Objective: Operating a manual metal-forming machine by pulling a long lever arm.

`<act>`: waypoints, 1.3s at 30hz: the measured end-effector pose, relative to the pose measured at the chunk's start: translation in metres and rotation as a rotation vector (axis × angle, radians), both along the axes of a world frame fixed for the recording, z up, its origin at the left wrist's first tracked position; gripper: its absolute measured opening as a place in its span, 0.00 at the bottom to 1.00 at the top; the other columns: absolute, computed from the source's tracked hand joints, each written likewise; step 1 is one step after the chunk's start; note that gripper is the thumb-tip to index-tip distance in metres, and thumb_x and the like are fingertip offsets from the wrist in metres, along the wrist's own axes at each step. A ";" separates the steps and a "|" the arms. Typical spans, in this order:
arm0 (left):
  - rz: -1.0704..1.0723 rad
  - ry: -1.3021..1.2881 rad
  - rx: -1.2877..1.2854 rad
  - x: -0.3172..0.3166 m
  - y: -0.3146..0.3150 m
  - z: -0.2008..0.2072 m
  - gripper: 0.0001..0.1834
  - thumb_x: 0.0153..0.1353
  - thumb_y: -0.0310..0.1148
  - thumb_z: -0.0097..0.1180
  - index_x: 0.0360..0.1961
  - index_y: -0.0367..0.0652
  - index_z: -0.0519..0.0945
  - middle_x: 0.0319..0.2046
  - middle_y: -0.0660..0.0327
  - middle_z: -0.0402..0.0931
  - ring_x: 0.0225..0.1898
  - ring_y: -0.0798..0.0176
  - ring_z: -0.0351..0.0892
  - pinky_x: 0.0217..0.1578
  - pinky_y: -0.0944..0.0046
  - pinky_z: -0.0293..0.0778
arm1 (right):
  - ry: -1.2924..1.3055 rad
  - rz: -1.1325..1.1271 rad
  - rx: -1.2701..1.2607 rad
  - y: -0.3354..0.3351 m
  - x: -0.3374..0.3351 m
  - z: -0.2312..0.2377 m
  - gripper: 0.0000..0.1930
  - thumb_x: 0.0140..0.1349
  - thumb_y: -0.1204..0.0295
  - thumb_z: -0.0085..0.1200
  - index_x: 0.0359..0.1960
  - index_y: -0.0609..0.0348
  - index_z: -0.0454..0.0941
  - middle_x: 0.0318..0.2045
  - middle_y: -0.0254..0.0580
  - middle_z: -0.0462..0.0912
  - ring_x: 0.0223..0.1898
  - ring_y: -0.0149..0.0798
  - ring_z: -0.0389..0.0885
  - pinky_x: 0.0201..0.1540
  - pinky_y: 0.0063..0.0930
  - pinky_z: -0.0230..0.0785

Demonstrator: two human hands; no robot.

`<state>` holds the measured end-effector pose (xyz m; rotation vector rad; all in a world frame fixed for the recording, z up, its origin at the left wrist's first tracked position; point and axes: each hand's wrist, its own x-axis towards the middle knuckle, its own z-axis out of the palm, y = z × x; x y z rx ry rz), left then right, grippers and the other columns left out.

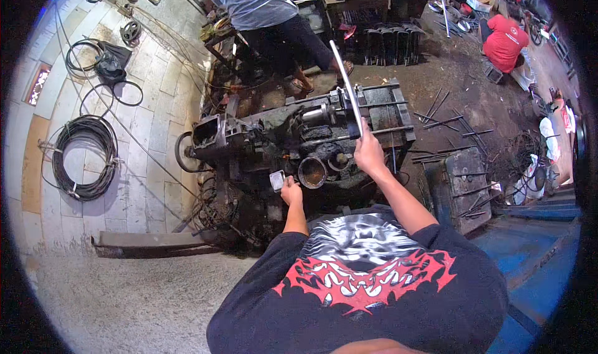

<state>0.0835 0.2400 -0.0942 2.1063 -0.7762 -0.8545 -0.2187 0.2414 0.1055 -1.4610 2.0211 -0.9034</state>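
My right hand [369, 151] is closed round the lower end of a long, pale metal rod [346, 80], which slants up and away over a lathe [261, 127]. Lower and to the left, my left hand [291, 191] is closed at the edge of a small, pale square thing [277, 180] with a light rim; its exact kind I cannot make out. A round metal cup [313, 172] with brownish contents sits on the machine's near side, between my hands. Behind it, the shiny round chuck [315, 115] of the dark, greasy machine shows.
Beyond the lathe a person in a grey shirt [265, 5] stands close by. Another in a red shirt [503, 42] squats at the far right. Coiled black cable [84, 158] lies on the left tiles. Loose rods [445, 120] and a dark metal box [464, 183] are at right.
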 end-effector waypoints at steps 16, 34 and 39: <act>0.239 0.349 0.047 -0.007 0.005 0.012 0.14 0.66 0.36 0.59 0.46 0.38 0.78 0.26 0.61 0.81 0.18 0.68 0.77 0.13 0.67 0.67 | -0.093 -0.060 -0.102 -0.003 -0.008 -0.009 0.36 0.62 0.77 0.50 0.73 0.49 0.55 0.37 0.68 0.81 0.39 0.66 0.81 0.44 0.56 0.72; 0.017 -0.030 0.059 0.003 0.012 -0.007 0.23 0.62 0.44 0.62 0.55 0.47 0.80 0.36 0.52 0.86 0.43 0.50 0.85 0.48 0.52 0.75 | -0.214 -0.014 -0.365 -0.005 -0.009 -0.018 0.32 0.63 0.73 0.53 0.70 0.58 0.59 0.40 0.61 0.83 0.39 0.59 0.85 0.43 0.46 0.75; -0.042 -0.121 0.079 0.000 0.016 0.005 0.24 0.62 0.44 0.61 0.57 0.47 0.80 0.39 0.51 0.85 0.42 0.51 0.85 0.47 0.54 0.75 | -1.238 -0.109 0.021 -0.002 -0.047 -0.069 0.26 0.75 0.51 0.34 0.62 0.54 0.69 0.34 0.42 0.81 0.24 0.36 0.81 0.23 0.31 0.73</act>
